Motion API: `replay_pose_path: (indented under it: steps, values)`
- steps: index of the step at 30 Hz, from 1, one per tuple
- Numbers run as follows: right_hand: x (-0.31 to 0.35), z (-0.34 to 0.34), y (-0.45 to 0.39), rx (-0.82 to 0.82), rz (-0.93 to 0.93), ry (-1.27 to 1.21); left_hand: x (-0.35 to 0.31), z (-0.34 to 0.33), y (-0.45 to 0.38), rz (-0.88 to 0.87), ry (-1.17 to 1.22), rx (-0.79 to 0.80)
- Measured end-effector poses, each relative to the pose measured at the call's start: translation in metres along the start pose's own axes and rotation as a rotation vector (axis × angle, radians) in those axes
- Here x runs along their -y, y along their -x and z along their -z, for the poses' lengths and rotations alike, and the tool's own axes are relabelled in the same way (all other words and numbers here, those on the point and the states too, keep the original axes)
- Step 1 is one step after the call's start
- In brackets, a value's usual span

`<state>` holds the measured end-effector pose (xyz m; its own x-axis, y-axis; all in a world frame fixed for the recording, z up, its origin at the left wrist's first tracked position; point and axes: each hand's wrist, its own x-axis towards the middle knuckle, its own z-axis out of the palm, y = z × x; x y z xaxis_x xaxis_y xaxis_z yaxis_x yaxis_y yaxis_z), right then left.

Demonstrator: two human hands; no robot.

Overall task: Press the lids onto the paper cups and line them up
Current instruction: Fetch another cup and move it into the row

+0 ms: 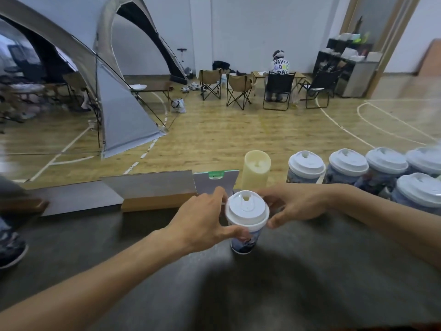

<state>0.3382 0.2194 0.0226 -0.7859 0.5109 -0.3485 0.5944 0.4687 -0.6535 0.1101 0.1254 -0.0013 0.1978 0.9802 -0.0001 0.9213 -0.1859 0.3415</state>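
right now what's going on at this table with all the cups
A person is holding a paper cup on the dark table, with the left hand and right hand gripping the rim of its white lid from either side. Five cups with lids on already stand grouped at the right. A pale candle stands just behind.

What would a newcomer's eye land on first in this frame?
Probably the paper cup at the centre of the dark table, its white lid gripped at the rim by the left hand and right hand. Next, the lidded cups grouped at the table's far right, and the grey tent on the wooden floor behind.
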Motion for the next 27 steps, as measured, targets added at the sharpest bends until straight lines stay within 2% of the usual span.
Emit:
replay_pose_path:
  steps: [3, 6, 8, 11, 14, 19, 24, 27]
  values:
    - [-0.002, 0.0, 0.002, 0.013, -0.022, -0.044, 0.006, 0.002, 0.003, -0.006, 0.059, 0.044]
    - [0.001, 0.005, 0.002, -0.077, -0.098, -0.102, 0.019, 0.004, -0.004, 0.037, 0.295, 0.041]
    - [-0.001, 0.006, -0.005, -0.151, -0.141, -0.093, 0.025, 0.007, -0.019, 0.079, 0.333, 0.005]
    - [-0.007, 0.002, -0.018, -0.208, -0.216, 0.036, 0.025, 0.007, -0.039, 0.077, 0.336, 0.05]
    - [-0.013, -0.001, -0.026, -0.239, -0.212, 0.148, 0.022, 0.003, -0.049, 0.03, 0.283, 0.104]
    - [-0.009, -0.006, -0.027, -0.221, -0.202, 0.222, 0.023, -0.002, -0.054, -0.025, 0.269, 0.178]
    - [-0.002, -0.007, -0.025, -0.27, -0.192, 0.287, 0.021, 0.002, -0.053, -0.046, 0.241, 0.196]
    - [0.001, -0.008, -0.016, -0.209, -0.107, 0.258, 0.02, 0.003, -0.053, -0.041, 0.245, 0.192]
